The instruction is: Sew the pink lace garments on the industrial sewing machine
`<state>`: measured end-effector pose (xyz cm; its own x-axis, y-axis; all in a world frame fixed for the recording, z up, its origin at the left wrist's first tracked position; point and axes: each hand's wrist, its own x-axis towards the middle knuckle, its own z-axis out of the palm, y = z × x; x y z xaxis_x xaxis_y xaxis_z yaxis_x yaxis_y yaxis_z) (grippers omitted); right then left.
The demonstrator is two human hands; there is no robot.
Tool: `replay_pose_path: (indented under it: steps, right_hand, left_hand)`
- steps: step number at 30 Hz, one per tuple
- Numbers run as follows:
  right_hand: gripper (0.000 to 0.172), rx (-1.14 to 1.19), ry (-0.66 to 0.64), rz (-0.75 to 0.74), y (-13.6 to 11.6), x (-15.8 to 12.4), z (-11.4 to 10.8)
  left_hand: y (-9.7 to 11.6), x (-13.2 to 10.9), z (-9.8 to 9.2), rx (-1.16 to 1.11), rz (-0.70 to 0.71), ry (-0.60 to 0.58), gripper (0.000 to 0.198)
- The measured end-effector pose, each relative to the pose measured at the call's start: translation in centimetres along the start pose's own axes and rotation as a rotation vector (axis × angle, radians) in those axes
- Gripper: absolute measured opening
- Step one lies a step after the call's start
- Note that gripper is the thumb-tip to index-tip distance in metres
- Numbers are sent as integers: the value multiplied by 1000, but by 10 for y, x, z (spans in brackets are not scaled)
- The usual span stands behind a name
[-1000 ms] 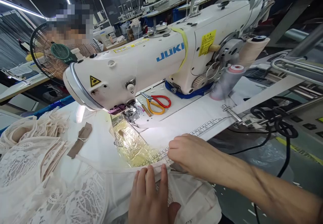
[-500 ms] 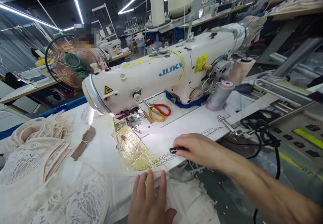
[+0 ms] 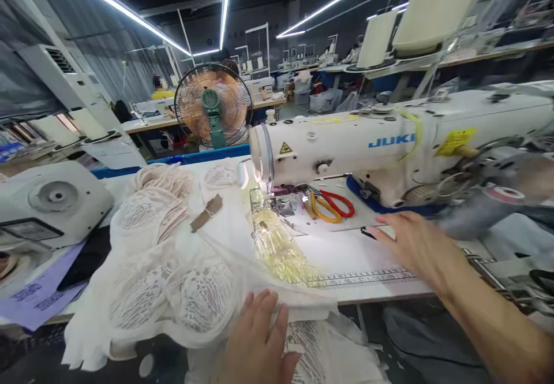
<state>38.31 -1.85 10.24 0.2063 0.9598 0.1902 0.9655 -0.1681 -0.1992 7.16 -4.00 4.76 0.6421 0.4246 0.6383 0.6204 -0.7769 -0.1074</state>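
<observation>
My left hand (image 3: 259,338) lies with its fingers spread on the pale fabric (image 3: 298,301) at the table's front edge. My right hand (image 3: 411,242) is above the white table to the right of the needle area. Its fingers are apart, and a small black blade (image 3: 367,232) is at the thumb and fingertips, touching or just under them. Behind it stand red and orange-handled scissors (image 3: 331,206), beside the white sewing machine (image 3: 346,141). White lace cups (image 3: 203,294) lie left of my left hand.
A brown strip (image 3: 206,213) rests on the table left of the yellow taped plate (image 3: 277,245). A grey thread cone (image 3: 480,211) stands right, a fan (image 3: 212,104) behind. Another white machine (image 3: 56,199) is at far left. A person in yellow (image 3: 162,93) sits in the background.
The view has swung left. My right hand has moved from the printed ruler back toward the machine bed, and its fingers have opened from around the black blade. My left hand stays on the fabric.
</observation>
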Motion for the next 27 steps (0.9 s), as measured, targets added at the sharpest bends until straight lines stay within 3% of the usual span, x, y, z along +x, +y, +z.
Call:
replay_pose_path:
  steps: [2,6,10,15,18,24,27]
  right_hand:
    - [24,17,-59,-113,-37,-12,1]
    - [11,17,-239,-426,-117,-34,17]
    - [19,-97,-252,-484,-156,-40,30]
    - [24,-214,-217,-541,-170,-40,27]
    - [24,-260,-190,-568,-174,-40,29]
    - [25,-307,-86,-434,-151,-18,38]
    - [18,-322,-32,-304,-130,0,33]
  left_hand:
    - [1,-6,3,7,-69,-1,37]
    - [-2,-17,9,27,-82,-97,40]
    - [-5,-28,16,26,-41,-117,45]
    - [-6,-32,24,36,-54,-61,48]
    - [-16,-25,13,47,-128,-77,50]
    - [-39,-17,-9,-63,-180,-563,63]
    - [-39,-23,-5,-133,-103,-596,67]
